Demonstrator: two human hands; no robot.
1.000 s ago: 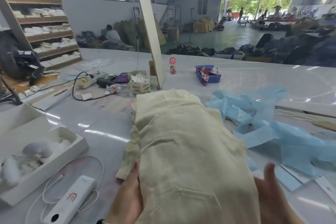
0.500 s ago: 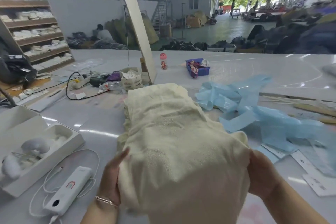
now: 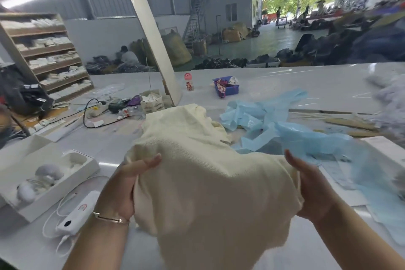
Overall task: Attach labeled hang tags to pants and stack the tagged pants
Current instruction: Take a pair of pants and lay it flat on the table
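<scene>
Cream pants (image 3: 203,182) are up off the white table (image 3: 285,85), bunched between both hands, far end draped on the tabletop. Left hand (image 3: 125,184) grips the left edge, thumb on top; right hand (image 3: 311,190) clutches the right edge, fingers hidden underneath.

Pants (image 3: 197,182) in my hands: cream woven cloth, matt, slightly coarse weave, soft folds. Table (image 3: 285,81): white, smooth, glossy, showing reflections. Sheeting (image 3: 295,136) to my right: pale blue, thin, plastic-like, with a faint sheen, crumpled. Tray (image 3: 52,188) at left: white, matt, looks like card. Power bank (image 3: 76,212): white smooth plastic, slight gloss. Bracelet (image 3: 109,218) on my left wrist: thin polished metal. Shelves (image 3: 46,50): bare wood, matt. Bin (image 3: 228,89): blue plastic.
</scene>
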